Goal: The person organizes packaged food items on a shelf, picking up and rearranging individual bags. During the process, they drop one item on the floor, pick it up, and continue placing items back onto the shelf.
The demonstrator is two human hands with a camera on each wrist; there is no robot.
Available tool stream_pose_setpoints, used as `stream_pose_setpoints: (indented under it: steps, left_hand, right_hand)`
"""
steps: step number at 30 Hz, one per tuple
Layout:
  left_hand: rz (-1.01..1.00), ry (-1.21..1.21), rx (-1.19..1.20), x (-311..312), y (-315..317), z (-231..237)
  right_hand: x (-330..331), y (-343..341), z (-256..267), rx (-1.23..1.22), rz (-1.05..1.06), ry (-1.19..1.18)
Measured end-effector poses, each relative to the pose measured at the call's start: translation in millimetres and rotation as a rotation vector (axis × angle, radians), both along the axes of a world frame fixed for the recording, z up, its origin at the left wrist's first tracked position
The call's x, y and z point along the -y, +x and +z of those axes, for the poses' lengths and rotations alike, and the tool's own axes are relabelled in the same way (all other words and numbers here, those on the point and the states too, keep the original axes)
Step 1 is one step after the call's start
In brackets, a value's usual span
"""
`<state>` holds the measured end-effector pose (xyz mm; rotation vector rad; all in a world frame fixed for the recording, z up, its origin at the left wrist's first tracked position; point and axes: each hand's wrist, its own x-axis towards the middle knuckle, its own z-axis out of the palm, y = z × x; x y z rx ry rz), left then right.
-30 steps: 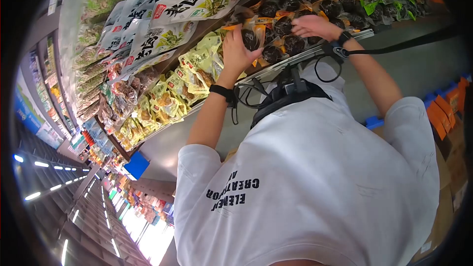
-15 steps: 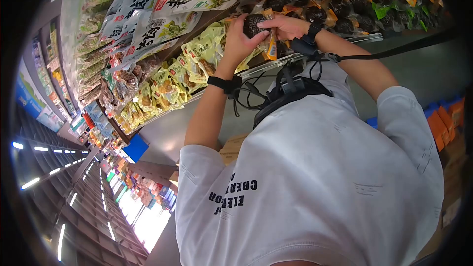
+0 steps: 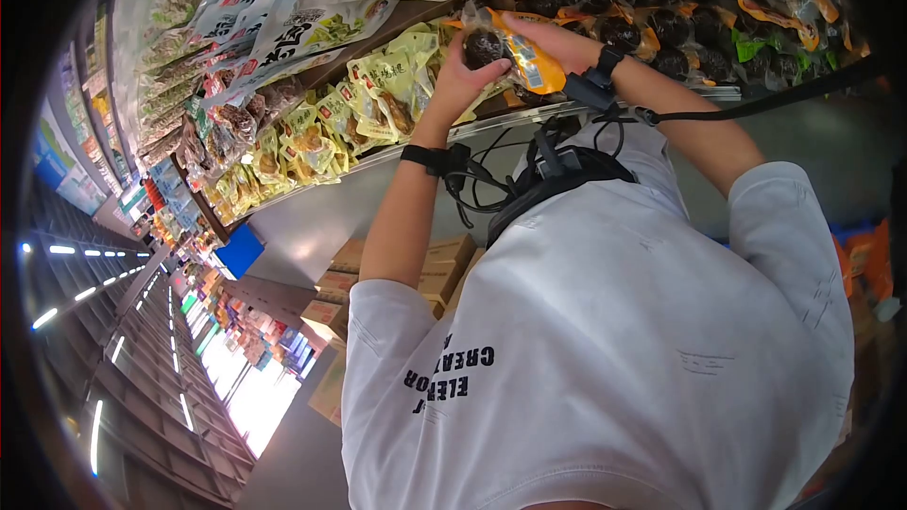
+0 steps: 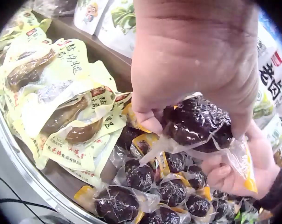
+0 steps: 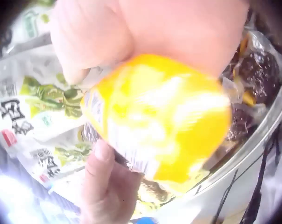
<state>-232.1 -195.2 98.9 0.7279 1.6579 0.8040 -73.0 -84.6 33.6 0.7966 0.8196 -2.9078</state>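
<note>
Both hands hold one clear vacuum pack (image 3: 484, 49) with a dark, round, glossy food inside and a yellow-orange label. My left hand (image 3: 456, 85) grips the dark round part, its thumb and fingers on opposite sides in the left wrist view. At the label end is my right hand (image 3: 556, 45), holding the pack from the other side. The yellow label (image 5: 164, 126), with a barcode, covers much of the right hand's work in the right wrist view. Beneath the held pack lie several similar dark packs (image 4: 172, 192) in the shelf bin.
Pale yellow food packs (image 4: 68, 109) lie beside the dark packs, past a brown divider (image 4: 106, 46). White pouches with green print (image 3: 331, 33) stand behind. A metal rail (image 3: 529, 116) edges the shelf front. Cables (image 3: 482, 175) hang near the waist; cardboard boxes (image 3: 444, 269) stand below.
The right hand came left from the other dark packs to the left hand. The held pack was lifted and turned, so its yellow label now faces up between the hands.
</note>
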Motion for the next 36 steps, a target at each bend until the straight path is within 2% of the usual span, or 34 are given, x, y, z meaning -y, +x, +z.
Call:
stream_pose_setpoints:
  steps: [1,2,3,4,6,8,10,11,12,14,15,17,20,21,22,23,25,26,28,31,32,34,36]
  left_hand:
    - [0.002,0.088,0.009,5.2,-10.4,-20.9]
    - [0.007,0.090,0.009,4.4,-9.8,-13.8]
    - [0.087,0.046,0.082,3.0,-7.2,-1.8]
    - [0.166,0.001,0.156,1.2,-5.5,6.1]
    - [0.162,0.016,0.151,2.5,-6.4,3.6]
    - [0.155,0.027,0.145,2.3,-4.6,0.7]
    - [0.111,-0.009,0.164,1.4,-4.0,-0.4]
    - [0.107,-0.008,0.163,1.0,-3.4,-5.4]
    - [0.056,0.050,0.145,2.7,-1.5,-13.8]
    - [0.000,0.107,0.131,3.7,-0.2,-19.9]
    - [-0.020,0.080,0.108,3.9,-1.0,-20.5]
    - [-0.039,0.053,0.085,3.2,-0.9,-18.2]
    - [-0.068,0.018,0.133,-2.5,-1.1,-6.2]
    - [-0.119,-0.071,0.072,-3.3,-1.5,2.2]
    - [-0.169,-0.160,0.011,-3.5,-2.3,7.6]
    - [-0.168,-0.157,0.010,3.3,-8.5,-9.3]
    - [-0.243,0.026,0.015,24.3,-25.1,-59.3]
    - [-0.244,0.025,0.015,22.6,-22.3,-48.7]
    - [-0.233,-0.054,-0.164,15.0,-10.3,-16.5]
    - [-0.166,0.083,-0.131,16.5,-10.9,-30.5]
    - [-0.162,0.085,-0.130,16.1,-10.6,-29.6]
    - [-0.126,0.064,0.058,15.4,-13.2,-26.8]
    - [-0.061,-0.006,0.017,17.5,-6.3,-14.4]
  right_hand:
    - [-3.3,2.2,-16.7,-0.063,-0.021,-0.150]
    - [-5.4,5.1,-27.5,-0.126,-0.041,-0.300]
    - [-8.0,14.9,-9.3,-0.154,-0.064,-0.436]
    - [-6.3,14.3,-9.9,-0.152,-0.062,-0.434]
    - [2.6,14.3,-16.5,0.003,-0.237,-0.441]
    - [7.5,20.8,-31.2,0.017,-0.256,-0.503]
    - [11.4,31.2,-56.0,-0.219,-0.228,-0.317]
    - [11.7,21.4,-27.6,-0.027,-0.223,-0.068]
    - [6.6,18.6,-1.3,-0.027,-0.228,-0.069]
    - [-2.1,19.1,31.4,0.135,-0.118,-0.003]
    - [-3.4,19.3,26.6,0.136,-0.121,-0.002]
    - [-7.5,17.7,19.3,-0.003,-0.009,0.241]
    - [1.3,18.3,24.0,0.043,-0.012,0.185]
    - [0.7,19.9,24.1,0.041,-0.011,0.188]
    - [-1.0,23.0,23.5,-0.026,0.096,0.176]
    - [-1.5,24.3,23.8,-0.094,0.203,0.163]
    - [5.6,24.8,32.7,-0.056,0.219,0.251]
    - [8.6,24.3,35.3,-0.016,0.230,0.337]
    - [13.1,20.0,35.5,0.056,0.221,0.296]
    - [20.7,15.1,31.6,-0.028,0.149,0.237]
    - [23.9,14.9,31.0,-0.059,0.115,0.219]
    - [29.4,12.1,29.4,-0.094,0.081,0.202]
    - [33.8,10.9,20.9,-0.041,0.068,0.187]
